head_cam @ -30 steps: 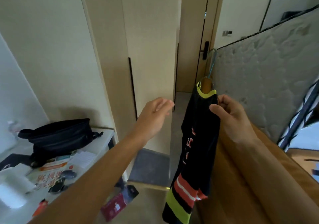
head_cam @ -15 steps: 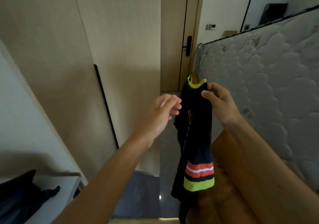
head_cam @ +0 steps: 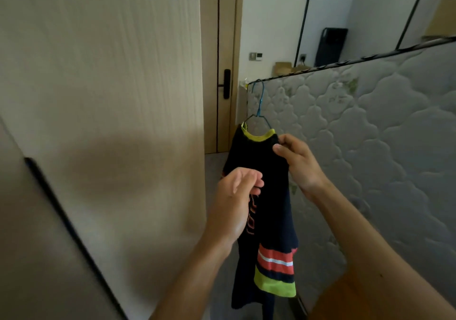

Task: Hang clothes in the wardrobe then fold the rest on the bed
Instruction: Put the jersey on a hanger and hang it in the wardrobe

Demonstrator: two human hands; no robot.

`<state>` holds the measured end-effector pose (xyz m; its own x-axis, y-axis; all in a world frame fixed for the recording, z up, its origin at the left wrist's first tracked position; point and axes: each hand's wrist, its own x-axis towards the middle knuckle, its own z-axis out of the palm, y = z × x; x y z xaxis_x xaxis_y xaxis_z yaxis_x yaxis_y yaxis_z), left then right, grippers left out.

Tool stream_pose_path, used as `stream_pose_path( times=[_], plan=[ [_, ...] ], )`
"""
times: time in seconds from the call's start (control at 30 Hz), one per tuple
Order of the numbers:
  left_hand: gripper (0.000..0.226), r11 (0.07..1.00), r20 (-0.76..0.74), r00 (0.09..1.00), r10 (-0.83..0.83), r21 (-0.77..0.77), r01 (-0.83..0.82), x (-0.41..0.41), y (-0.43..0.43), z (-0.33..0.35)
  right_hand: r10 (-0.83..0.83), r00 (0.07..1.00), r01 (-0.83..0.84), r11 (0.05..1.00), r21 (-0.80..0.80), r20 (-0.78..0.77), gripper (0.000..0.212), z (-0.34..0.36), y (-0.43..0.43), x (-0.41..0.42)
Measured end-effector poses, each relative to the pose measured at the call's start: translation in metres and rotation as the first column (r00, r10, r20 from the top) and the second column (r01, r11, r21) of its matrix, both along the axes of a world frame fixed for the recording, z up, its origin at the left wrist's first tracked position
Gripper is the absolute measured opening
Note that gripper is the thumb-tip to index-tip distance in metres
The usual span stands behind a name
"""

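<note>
A right hand (head_cam: 301,164) pinches the shoulder of a dark striped jersey (head_cam: 266,208) on its blue wire hanger (head_cam: 261,97), holding it up beside the closed wardrobe door (head_cam: 111,97), probably ready for hanging, while the left hand (head_cam: 234,201), fingers loosely curled, meets its front, grip unclear.

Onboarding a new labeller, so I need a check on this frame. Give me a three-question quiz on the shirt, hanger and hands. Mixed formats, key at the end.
1. Multiple choice: where does the right hand pinch the black shirt?
A) the striped end
B) the shoulder beside the yellow collar
C) the orange lettering
2. True or false: the black shirt hangs on a blue wire hanger.
3. Short answer: what large thing stands upright on the right of the shirt?

Key
1. B
2. True
3. The quilted mattress
</note>
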<state>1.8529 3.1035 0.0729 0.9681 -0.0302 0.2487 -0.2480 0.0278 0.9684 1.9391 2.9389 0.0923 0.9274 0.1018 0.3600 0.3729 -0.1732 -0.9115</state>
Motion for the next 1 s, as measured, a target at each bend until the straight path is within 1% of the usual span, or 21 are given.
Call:
stream_pose_path(
  times=[0.07, 0.13, 0.23, 0.3, 0.37, 0.47, 0.5, 0.57, 0.63, 0.7, 0.8, 0.87, 0.93, 1.0],
  plan=[
    [0.023, 1.000, 0.004, 1.000, 0.007, 0.000, -0.007, 0.039, 0.000, 0.002, -0.003, 1.000, 0.003, 1.000, -0.004, 0.005, 0.027, 0.006, 0.008, 0.040],
    [0.023, 1.000, 0.011, 1.000, 0.011, -0.004, -0.011, 0.067, -0.001, 0.004, 0.004, 1.000, -0.004, 1.000, -0.008, 0.020, 0.027, 0.013, 0.014, 0.071],
    [0.022, 1.000, 0.003, 1.000, 0.015, -0.024, -0.015, 0.106, -0.010, 0.003, 0.013, 0.999, -0.013, 1.000, -0.003, 0.033, 0.010, 0.020, 0.019, 0.119],
    [0.021, 0.998, -0.011, 0.999, 0.050, -0.039, -0.050, 0.133, -0.018, 0.001, 0.041, 0.999, -0.041, 0.999, 0.006, 0.028, 0.005, 0.021, 0.020, 0.151],
    [0.020, 0.994, -0.011, 0.995, 0.094, -0.054, -0.095, 0.157, -0.025, -0.001, 0.071, 0.997, -0.071, 0.997, 0.004, 0.017, 0.011, 0.021, 0.022, 0.181],
    [0.020, 0.983, 0.010, 0.986, 0.168, -0.072, -0.167, 0.195, -0.031, -0.005, 0.131, 0.991, -0.131, 0.991, -0.001, 0.017, 0.030, 0.017, 0.020, 0.232],
    [0.020, 0.977, 0.021, 0.980, 0.200, -0.080, -0.197, 0.210, -0.032, -0.007, 0.158, 0.987, -0.158, 0.988, -0.003, 0.022, 0.032, 0.015, 0.018, 0.251],
    [0.021, 0.956, 0.032, 0.960, 0.277, -0.112, -0.272, 0.236, -0.033, -0.013, 0.206, 0.978, -0.206, 0.978, 0.000, 0.040, 0.030, 0.009, 0.017, 0.285],
    [0.022, 0.922, 0.032, 0.929, 0.368, -0.140, -0.361, 0.264, -0.036, -0.019, 0.287, 0.957, -0.288, 0.957, 0.028, 0.050, 0.022, 0.001, 0.019, 0.319],
    [0.024, 0.875, 0.029, 0.883, 0.468, -0.150, -0.459, 0.297, -0.042, -0.024, 0.402, 0.914, -0.405, 0.913, 0.050, 0.048, 0.015, -0.006, 0.023, 0.359],
    [0.024, 0.777, -0.032, 0.788, 0.615, -0.148, -0.612, 0.341, -0.047, -0.022, 0.567, 0.824, -0.567, 0.823, 0.043, 0.010, 0.019, -0.013, 0.034, 0.412],
    [0.026, 0.692, -0.084, 0.708, 0.701, -0.160, -0.704, 0.366, -0.046, -0.016, 0.658, 0.753, -0.658, 0.753, 0.030, -0.011, 0.024, -0.014, 0.041, 0.441],
    [0.029, 0.615, -0.125, 0.639, 0.759, -0.186, -0.767, 0.389, -0.039, -0.007, 0.726, 0.687, -0.726, 0.688, 0.018, -0.011, 0.029, -0.010, 0.049, 0.468],
    [0.031, 0.557, -0.163, 0.588, 0.792, -0.201, -0.806, 0.408, -0.030, -0.001, 0.777, 0.630, -0.776, 0.630, 0.030, -0.017, 0.031, -0.001, 0.060, 0.493]
  ],
)
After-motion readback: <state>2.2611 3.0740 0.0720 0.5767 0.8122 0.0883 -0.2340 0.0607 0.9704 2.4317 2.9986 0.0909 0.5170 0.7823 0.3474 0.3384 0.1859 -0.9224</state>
